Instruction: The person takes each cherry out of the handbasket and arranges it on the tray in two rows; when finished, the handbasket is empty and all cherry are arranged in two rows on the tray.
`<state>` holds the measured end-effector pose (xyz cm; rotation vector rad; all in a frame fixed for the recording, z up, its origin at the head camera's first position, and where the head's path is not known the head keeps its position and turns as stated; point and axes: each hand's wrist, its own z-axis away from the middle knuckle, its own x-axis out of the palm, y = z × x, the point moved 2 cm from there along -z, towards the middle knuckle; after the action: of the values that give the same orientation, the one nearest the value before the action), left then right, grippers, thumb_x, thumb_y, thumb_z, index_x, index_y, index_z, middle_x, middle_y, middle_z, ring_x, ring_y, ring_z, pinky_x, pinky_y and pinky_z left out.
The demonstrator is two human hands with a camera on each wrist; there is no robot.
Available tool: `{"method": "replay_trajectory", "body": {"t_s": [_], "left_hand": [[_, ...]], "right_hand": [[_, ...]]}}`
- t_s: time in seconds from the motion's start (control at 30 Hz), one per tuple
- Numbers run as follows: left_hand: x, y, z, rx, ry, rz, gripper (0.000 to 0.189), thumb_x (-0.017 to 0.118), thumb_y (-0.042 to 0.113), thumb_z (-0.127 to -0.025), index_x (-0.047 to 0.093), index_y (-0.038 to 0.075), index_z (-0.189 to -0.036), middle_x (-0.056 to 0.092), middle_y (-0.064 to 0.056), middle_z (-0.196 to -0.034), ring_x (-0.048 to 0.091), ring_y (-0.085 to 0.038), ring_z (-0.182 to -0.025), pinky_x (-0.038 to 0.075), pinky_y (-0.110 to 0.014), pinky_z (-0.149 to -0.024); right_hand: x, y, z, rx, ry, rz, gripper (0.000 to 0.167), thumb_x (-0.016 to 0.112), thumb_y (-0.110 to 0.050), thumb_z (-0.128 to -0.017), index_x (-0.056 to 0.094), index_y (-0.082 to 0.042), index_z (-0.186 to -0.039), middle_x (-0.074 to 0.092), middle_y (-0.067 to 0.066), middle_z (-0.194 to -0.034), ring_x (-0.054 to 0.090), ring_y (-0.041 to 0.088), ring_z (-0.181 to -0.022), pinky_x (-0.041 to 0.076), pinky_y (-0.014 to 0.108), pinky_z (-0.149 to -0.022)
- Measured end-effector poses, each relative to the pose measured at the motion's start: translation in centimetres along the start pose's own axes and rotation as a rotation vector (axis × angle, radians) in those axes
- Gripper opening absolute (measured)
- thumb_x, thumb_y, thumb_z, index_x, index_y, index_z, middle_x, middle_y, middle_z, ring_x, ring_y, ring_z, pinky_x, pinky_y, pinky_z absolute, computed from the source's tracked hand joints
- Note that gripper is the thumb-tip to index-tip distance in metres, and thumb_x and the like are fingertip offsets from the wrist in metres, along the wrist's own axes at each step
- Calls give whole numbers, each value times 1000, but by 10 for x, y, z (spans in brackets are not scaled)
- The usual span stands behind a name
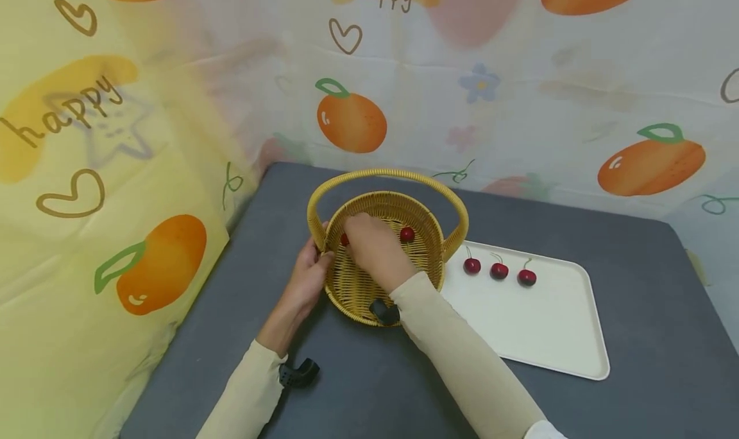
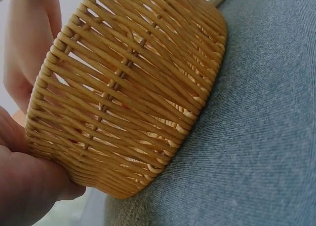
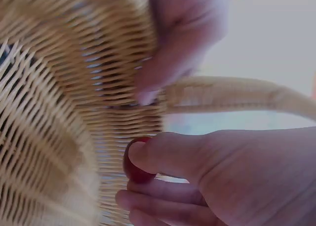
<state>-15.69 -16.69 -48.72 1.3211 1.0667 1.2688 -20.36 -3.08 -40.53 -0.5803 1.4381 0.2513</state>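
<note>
A yellow woven basket (image 1: 358,291) with a tall arched handle stands on the grey table. My left hand (image 1: 306,275) grips its left rim near the foot of the handle, thumb over the edge. Inside the basket, my right hand (image 1: 375,246) pinches a red cherry (image 3: 140,174) between thumb and fingers, close to the woven wall. In the head view the hand partly hides this cherry (image 1: 344,239). Another cherry (image 1: 407,234) lies in the basket to the right of the hand. The left wrist view shows the basket's outer side (image 2: 128,88) and my left hand (image 2: 29,181) at its rim.
Right of the basket lies a white tray (image 1: 554,330) bearing a row of three stemmed cherries (image 1: 499,271). My right forearm crosses over the tray's near left part. A printed cloth (image 1: 242,73) hangs behind and to the left of the table (image 1: 646,298).
</note>
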Motion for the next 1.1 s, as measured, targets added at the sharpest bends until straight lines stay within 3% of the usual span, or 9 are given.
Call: {"method": "replay_trajectory", "body": {"t_s": [0.33, 0.43, 0.67, 0.8, 0.9, 1.0, 1.1], "left_hand": [[-5, 9, -2, 13, 23, 24, 66, 38, -7, -107, 15, 3, -169, 26, -16, -171, 30, -28, -155, 26, -49, -126], [-4, 12, -2, 20, 24, 43, 66, 38, -8, -107, 17, 4, -169, 28, -20, -170, 32, -34, -154, 28, -52, -125], [-1, 8, 1, -19, 5, 21, 67, 37, -4, -110, 12, 7, -170, 21, -14, -173, 28, -30, -157, 26, -51, -126], [1, 5, 3, -22, -1, 17, 66, 37, -4, -109, 13, 8, -170, 22, -15, -173, 27, -29, -157, 24, -50, -126], [2, 4, 3, -10, -3, 10, 67, 37, -5, -109, 13, 7, -170, 21, -14, -173, 25, -28, -158, 23, -49, -127], [2, 4, 3, -11, -1, 3, 67, 37, -5, -109, 12, 8, -170, 19, -12, -174, 24, -26, -158, 22, -48, -127], [3, 4, 4, -22, 1, -8, 68, 38, -5, -109, 13, 9, -170, 19, -10, -175, 25, -24, -158, 23, -46, -127]], "right_hand": [[-55, -9, 71, -1, 75, -50, 26, 78, -20, -97, 70, -12, -120, 68, 2, -106, 66, 17, -90, 58, 33, -77], [-63, -4, 98, 4, 99, -56, 36, 79, -25, -97, 70, -11, -128, 71, 3, -111, 68, 18, -92, 60, 35, -80], [-68, 27, 172, 60, 203, -168, 38, 79, -23, -97, 70, -17, -133, 72, -2, -124, 69, 15, -103, 60, 38, -85], [-66, 57, 207, 94, 315, -197, 39, 82, -19, -94, 71, -18, -131, 73, -4, -119, 70, 16, -106, 59, 43, -86], [-57, 83, 219, 139, 370, -197, 39, 84, -16, -92, 72, -16, -129, 74, -4, -113, 71, 18, -102, 59, 45, -85], [-40, 106, 224, 198, 379, -197, 39, 84, -11, -90, 72, -11, -127, 76, 3, -111, 72, 24, -100, 58, 49, -85], [-21, 125, 227, 268, 339, -193, 40, 84, -9, -89, 71, -7, -127, 76, 12, -112, 72, 32, -102, 58, 55, -87]]}}
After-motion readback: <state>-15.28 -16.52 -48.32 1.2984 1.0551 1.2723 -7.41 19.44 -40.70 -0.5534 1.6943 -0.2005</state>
